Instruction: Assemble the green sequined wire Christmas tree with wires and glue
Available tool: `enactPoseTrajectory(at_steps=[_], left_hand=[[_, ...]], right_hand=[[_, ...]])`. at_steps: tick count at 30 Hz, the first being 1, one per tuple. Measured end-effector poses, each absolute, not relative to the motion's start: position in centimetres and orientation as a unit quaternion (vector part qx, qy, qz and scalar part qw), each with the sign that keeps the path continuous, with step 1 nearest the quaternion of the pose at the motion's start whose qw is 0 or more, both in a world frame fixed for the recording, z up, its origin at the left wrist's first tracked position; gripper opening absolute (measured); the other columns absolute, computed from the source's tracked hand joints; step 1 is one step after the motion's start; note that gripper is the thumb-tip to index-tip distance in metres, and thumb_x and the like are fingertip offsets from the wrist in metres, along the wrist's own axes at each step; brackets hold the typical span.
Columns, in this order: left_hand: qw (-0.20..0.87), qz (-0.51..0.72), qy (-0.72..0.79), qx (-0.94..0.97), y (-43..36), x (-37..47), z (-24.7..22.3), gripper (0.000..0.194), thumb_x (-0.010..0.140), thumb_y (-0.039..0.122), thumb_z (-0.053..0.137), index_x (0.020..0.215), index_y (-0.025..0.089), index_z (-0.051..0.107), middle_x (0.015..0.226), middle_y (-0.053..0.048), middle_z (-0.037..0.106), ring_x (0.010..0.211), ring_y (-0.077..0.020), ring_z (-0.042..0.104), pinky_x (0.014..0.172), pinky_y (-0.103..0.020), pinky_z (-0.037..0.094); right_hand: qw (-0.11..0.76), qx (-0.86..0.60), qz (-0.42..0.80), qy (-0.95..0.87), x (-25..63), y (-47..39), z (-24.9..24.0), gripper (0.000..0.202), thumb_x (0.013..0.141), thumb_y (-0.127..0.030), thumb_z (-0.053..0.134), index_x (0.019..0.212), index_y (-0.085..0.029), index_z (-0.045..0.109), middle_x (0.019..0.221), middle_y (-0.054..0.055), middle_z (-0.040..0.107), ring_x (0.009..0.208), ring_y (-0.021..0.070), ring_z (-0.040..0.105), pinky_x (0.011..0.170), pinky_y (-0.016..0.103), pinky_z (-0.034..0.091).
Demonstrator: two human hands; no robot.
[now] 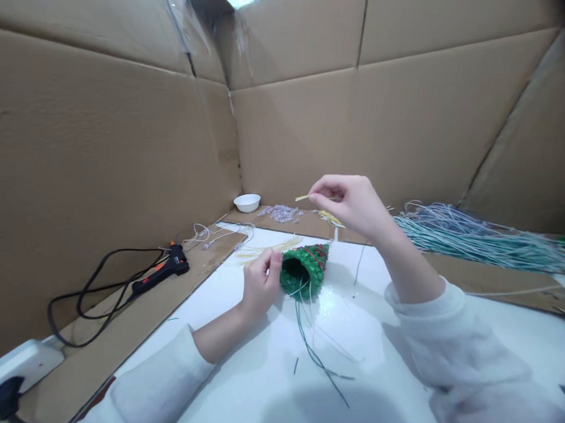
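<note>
A green woven cone (316, 258) with red strands, shaped like a small Christmas tree, lies on its side on the white board (366, 358). Its hollow base faces me, and dark green and pale strands (313, 355) trail out of it toward me. My left hand (262, 279) pinches the rim of the cone at its left side. Raised above and to the right of the cone, my right hand (351, 201) holds a short thin yellow strip (301, 198) between thumb and fingertips. The strip points left and touches nothing else.
A black glue gun (165, 268) with its cable and a white power strip (25, 370) lie at left. Behind stand a white bowl (247, 203) and clear plastic bits (281, 213). Bundled green strands (478, 239) lie at right. Cardboard walls (306, 122) enclose the table.
</note>
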State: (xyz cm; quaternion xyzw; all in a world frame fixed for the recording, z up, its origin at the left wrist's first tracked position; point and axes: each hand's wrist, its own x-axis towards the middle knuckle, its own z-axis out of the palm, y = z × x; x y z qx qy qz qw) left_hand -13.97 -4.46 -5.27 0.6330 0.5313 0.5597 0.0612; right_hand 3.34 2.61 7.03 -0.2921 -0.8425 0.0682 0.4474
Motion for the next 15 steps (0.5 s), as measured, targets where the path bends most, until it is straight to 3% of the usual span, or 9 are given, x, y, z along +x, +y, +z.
enactPoseTrajectory(at_steps=[4,9,15], left_hand=[[0.122,0.562,0.551,0.605,-5.2,-13.2,-5.2,0.041,0.092,0.04,0.033,0.058,0.02,0.04,0.052,0.003,0.042,0.051,-0.0118,0.04,0.054,-0.025,0.032],[0.229,0.509,0.567,0.606,-4.8,-13.6,-4.8,0.045,0.088,0.049,0.037,0.06,0.017,0.052,0.055,-0.001,0.056,0.05,-0.0132,0.044,0.054,-0.026,0.035],[0.4,0.458,0.586,0.536,-4.4,-12.6,-4.4,0.052,0.077,0.061,0.05,0.088,0.013,0.067,0.091,-0.009,0.067,0.069,-0.0156,0.049,0.058,-0.024,0.035]], right_hand=[[0.427,-0.353,-0.025,-0.832,3.9,1.5,8.9,0.013,0.079,-0.024,0.054,0.075,-0.018,0.066,0.064,0.0,0.062,0.058,0.0103,0.05,0.058,0.024,0.034],[0.356,-0.441,-0.101,-0.818,7.8,-0.2,9.8,0.012,0.077,-0.024,0.055,0.076,-0.02,0.067,0.068,0.0,0.064,0.061,0.0122,0.052,0.054,0.025,0.03],[0.302,-0.547,-0.106,-0.774,15.7,-2.1,8.0,0.013,0.077,-0.027,0.055,0.075,-0.02,0.066,0.07,0.001,0.065,0.062,0.0131,0.054,0.052,0.026,0.031]])
